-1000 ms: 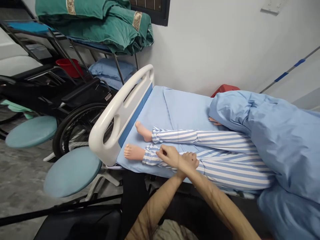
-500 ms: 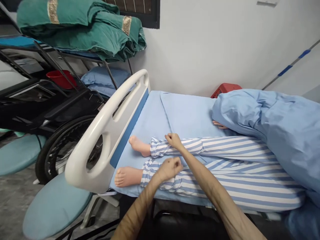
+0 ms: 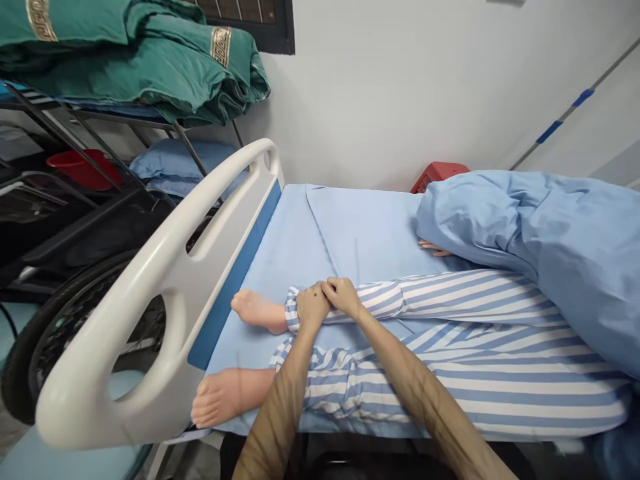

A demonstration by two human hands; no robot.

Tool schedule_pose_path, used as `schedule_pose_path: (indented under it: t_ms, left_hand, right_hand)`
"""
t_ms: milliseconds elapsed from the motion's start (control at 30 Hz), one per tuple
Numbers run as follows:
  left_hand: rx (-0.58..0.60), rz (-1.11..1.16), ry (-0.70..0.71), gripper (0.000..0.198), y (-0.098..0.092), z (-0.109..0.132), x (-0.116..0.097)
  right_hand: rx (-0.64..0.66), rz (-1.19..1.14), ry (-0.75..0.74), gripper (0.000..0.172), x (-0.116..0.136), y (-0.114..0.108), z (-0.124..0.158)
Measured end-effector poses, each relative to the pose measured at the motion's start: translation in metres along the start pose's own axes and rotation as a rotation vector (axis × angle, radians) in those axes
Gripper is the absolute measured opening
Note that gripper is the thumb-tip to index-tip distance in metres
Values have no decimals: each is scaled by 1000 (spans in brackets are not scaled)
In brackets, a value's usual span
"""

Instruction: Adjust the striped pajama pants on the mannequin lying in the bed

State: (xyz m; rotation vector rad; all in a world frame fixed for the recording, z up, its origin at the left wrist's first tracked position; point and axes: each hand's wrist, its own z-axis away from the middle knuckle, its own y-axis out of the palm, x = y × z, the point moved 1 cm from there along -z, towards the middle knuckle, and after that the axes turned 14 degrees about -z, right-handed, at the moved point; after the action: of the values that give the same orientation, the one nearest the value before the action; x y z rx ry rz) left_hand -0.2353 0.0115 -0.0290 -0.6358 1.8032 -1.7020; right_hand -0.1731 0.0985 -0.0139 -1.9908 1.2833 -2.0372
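Left hand (image 3: 313,307) near foot (image 3: 257,312), footboard (image 3: 213,267) beyond

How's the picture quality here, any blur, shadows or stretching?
Head view: the left hand and right hand look fairly sharp; the white footboard looms, apparently stretched, toward the lower left; dark streaks mark both forearms; below the bed is dark.

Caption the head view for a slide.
Left hand and right hand side by side over the far trouser leg.
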Motion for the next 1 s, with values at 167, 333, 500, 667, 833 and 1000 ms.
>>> schedule_pose_path:
  t_ms: [167, 333, 500, 667, 833, 1000]
  left_hand:
    - [23, -42, -30, 32, -4, 1, 0]
    - [36, 98, -85, 28, -6, 0, -2]
    - [-58, 573, -210, 30, -4, -6, -6]
    - [-167, 1041, -265, 32, -6, -8, 2]
    - [-249, 1146, -273, 33, -42, -11, 7]
    - [-302, 1130, -244, 34, -42, -20, -2]
  right_hand:
    - [26, 77, 11, 39, 5, -2, 2]
    - [6, 67, 18, 37, 4, -2, 2]
    - [-26, -32, -5, 43, -1, -3, 1]
    - [-7, -18, -29, 44, 1, -5, 1]
    - [-6, -4, -10, 45, 6, -6, 1]
    - [-5, -29, -1, 45, 1, -6, 0]
